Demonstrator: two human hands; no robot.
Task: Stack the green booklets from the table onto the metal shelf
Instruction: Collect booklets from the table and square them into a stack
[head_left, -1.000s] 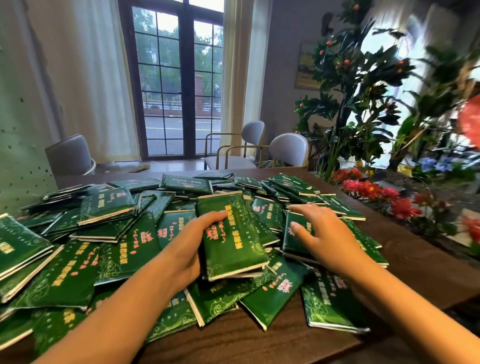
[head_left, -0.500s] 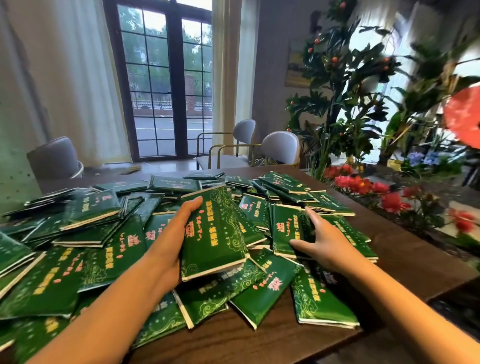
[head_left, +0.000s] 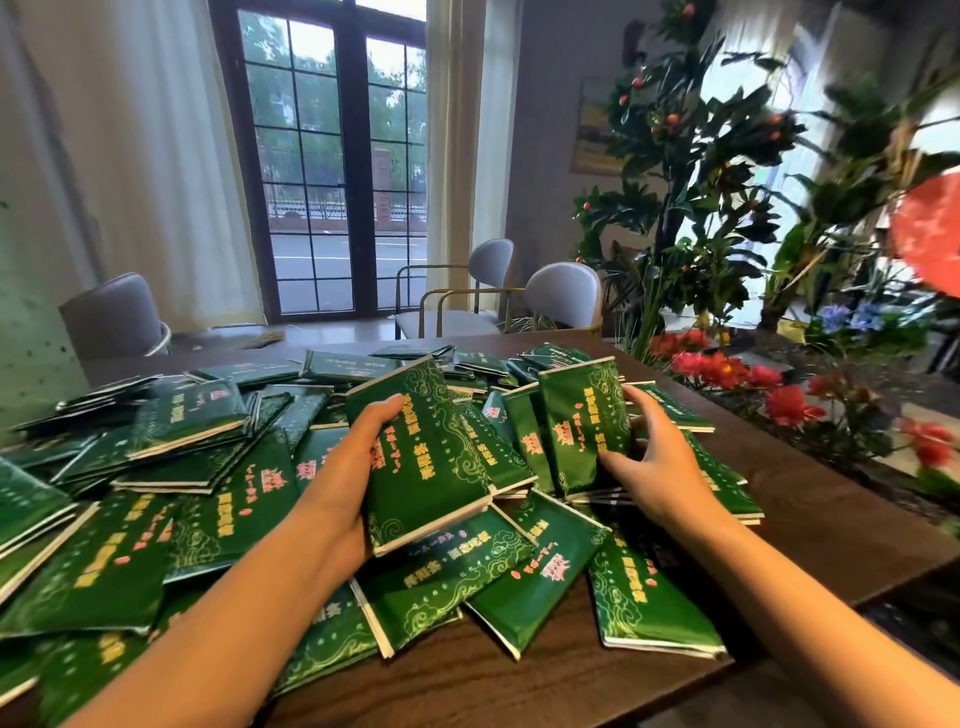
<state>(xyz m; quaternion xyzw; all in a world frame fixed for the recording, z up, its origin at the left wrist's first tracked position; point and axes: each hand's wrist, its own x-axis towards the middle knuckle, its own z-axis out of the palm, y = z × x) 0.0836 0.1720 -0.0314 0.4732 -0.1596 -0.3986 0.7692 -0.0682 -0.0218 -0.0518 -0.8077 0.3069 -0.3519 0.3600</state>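
Seen from the person's own head, looking down at a dark wooden table (head_left: 810, 499) covered by a loose heap of green booklets (head_left: 208, 499), which spreads from the near edge to the far side and lies directly ahead of both hands. The left hand (head_left: 343, 483) grips a thin bundle of booklets (head_left: 431, 467) by its left long edge, with the thumb on the top cover and the fingers hidden beneath. The bundle is tilted up off the heap, its long axis running away from the person and leaning slightly left. Just to its right, with a few loose booklets between, the right hand (head_left: 654, 467) pinches a second booklet (head_left: 582, 426) by its right long edge. This one stands almost upright on its near short edge, cover facing the person. The two held items are near each other but apart, their long axes roughly parallel, so joining them looks like a short sideways move, probably the right hand's booklet laid onto the left hand's bundle. The metal shelf is not in view, so which way the load must travel cannot be told. Each cover carries yellow and pink characters, seemingly Chinese, framed by pale scrollwork — they run along the long axis, too small and too turned to read, and no brand can be made out. Red flowers (head_left: 727, 369) line the table's right side.
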